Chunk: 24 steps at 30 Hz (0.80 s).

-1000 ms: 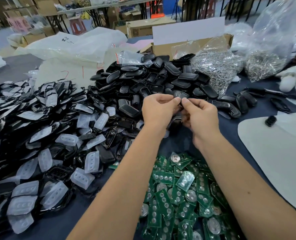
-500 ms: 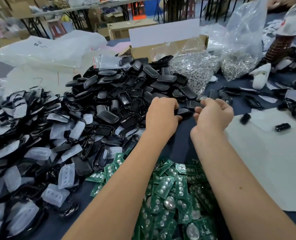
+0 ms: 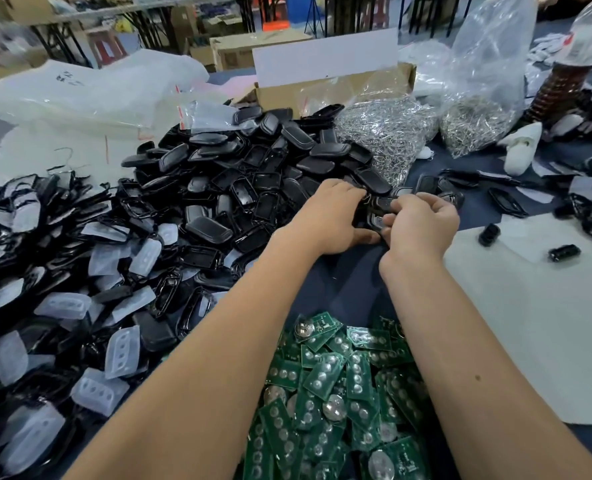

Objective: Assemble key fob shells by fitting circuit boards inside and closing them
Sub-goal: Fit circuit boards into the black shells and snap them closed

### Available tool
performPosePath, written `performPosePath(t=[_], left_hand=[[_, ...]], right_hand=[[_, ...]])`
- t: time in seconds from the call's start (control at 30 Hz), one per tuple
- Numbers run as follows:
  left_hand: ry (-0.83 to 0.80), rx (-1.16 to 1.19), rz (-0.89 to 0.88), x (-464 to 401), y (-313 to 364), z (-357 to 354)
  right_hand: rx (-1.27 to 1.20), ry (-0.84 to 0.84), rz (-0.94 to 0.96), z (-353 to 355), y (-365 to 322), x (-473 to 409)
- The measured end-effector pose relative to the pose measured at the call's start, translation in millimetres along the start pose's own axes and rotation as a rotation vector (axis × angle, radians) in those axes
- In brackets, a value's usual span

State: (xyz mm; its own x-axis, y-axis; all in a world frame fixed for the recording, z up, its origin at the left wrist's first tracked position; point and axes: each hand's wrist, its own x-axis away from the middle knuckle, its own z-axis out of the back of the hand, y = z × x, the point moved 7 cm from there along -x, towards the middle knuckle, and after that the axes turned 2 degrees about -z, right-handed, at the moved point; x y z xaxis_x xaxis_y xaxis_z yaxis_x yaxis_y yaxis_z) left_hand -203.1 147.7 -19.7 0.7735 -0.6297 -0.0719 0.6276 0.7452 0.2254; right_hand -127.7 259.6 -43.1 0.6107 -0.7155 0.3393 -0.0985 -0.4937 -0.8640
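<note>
Overhead, dark cloth table (image 3: 343,289) amid workshop clutter; left grip (image 3: 329,220) and right grip (image 3: 422,223) both pinching black fob shell (image 3: 377,213).

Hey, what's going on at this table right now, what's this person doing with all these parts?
A person is assembling key fobs by hand. The left hand and right hand together hold a small black plastic fob shell at the edge of the heap of black shell halves. A pile of green circuit boards lies between the forearms, and translucent white button pads lie mixed with black frames on the left. Whether the held shell is closed cannot be told.
</note>
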Motion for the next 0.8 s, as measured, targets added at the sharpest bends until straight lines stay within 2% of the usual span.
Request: performPosePath(t=[0.1, 0.2, 0.3, 0.4, 0.47, 0.63, 0.8], left_hand=[[0.033, -0.048, -0.013, 1, -6, 8], [0.105, -0.137, -0.027, 7, -16, 21], [0.188, -0.157, -0.026, 15, -25, 31], [0.488, 0.156, 0.111, 33, -45, 54], [0.644, 0.347, 0.230, 51, -64, 64], [0.798, 0.857, 0.396, 94, -92, 68], [0.886, 1.064, 0.594, 143, -109, 48]], right_hand=[[0.111, -0.128, -0.004, -10, 0, 3], [0.331, -0.384, 0.052, -28, -1, 13], [0.662, -0.853, 0.182, -51, 3, 41], [1.034, -1.370, 0.200, -54, 21, 80], [1.221, -1.576, 0.165, -48, 32, 97], [1.383, -1.684, 0.167, -42, 36, 106], [1.459, -1.634, 0.263, -44, 41, 106]])
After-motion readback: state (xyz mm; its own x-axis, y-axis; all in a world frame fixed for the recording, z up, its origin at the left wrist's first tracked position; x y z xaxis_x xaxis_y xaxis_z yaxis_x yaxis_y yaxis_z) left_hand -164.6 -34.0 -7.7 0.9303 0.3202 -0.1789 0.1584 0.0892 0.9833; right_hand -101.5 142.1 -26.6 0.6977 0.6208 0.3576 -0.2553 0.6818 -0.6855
